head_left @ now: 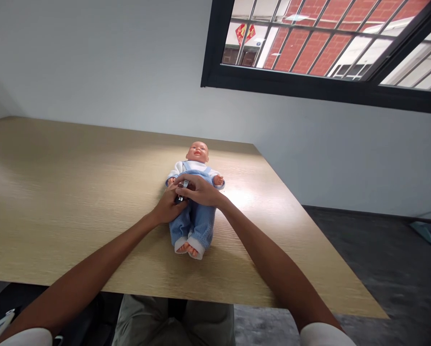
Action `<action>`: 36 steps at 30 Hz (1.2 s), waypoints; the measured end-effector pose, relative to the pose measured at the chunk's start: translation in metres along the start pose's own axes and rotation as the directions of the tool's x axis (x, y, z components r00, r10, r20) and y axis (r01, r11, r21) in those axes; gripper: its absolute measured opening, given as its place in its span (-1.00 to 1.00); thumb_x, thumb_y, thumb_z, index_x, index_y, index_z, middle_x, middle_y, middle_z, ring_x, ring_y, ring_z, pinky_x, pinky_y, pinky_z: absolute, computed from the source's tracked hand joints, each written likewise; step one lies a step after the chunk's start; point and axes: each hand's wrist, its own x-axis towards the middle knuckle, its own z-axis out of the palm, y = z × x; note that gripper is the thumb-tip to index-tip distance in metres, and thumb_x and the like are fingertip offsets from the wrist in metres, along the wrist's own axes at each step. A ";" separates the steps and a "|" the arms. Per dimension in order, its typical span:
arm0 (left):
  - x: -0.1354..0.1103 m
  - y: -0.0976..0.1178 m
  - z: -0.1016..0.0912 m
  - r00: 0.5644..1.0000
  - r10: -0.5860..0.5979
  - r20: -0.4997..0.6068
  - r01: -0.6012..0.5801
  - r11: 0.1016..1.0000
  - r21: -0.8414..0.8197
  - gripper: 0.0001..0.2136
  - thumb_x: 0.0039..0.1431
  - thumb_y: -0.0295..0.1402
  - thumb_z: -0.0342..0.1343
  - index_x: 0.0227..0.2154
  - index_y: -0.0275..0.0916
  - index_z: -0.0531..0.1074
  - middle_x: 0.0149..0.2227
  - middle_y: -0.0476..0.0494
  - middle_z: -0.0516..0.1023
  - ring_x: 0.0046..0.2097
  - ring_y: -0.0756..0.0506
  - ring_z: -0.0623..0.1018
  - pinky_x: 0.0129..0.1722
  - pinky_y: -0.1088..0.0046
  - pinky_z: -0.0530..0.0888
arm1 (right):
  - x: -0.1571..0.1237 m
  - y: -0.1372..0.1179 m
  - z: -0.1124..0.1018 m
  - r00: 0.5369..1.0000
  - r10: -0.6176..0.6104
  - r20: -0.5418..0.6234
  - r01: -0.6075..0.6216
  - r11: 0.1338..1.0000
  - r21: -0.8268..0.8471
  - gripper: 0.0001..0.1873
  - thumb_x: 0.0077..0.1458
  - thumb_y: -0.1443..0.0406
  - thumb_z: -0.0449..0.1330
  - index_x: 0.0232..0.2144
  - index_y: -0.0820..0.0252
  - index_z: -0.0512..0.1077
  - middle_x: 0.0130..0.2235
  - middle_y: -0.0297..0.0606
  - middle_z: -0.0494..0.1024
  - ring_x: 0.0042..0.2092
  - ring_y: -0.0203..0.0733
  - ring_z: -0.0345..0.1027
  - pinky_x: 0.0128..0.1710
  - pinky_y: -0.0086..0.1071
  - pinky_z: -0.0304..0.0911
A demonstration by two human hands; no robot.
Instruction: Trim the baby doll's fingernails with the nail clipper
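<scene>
Doll (202, 218) lies twelve-to-six; left hand (169, 206) at eight, right hand (202, 190) at three, fingers clamped round metal piece (185, 183) between.

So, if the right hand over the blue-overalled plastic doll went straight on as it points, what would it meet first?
Pointing toward picture left, the bare right hand would probably meet the bare left hand first; they look touching or nearly so, though one view leaves depth unclear.
</scene>
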 end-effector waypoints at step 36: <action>0.003 0.009 -0.005 0.999 -0.036 0.026 0.037 0.999 -0.025 -0.70 0.27 -0.38 0.22 0.02 -0.24 0.68 0.08 -0.26 0.75 0.16 -0.32 0.66 0.37 -0.09 0.58 | 0.002 -0.002 0.000 1.000 -0.003 0.006 0.003 0.998 -0.057 -0.67 0.46 0.04 0.30 0.00 0.19 0.55 -0.21 -0.32 0.58 -0.28 -0.27 0.31 -0.22 -0.29 0.25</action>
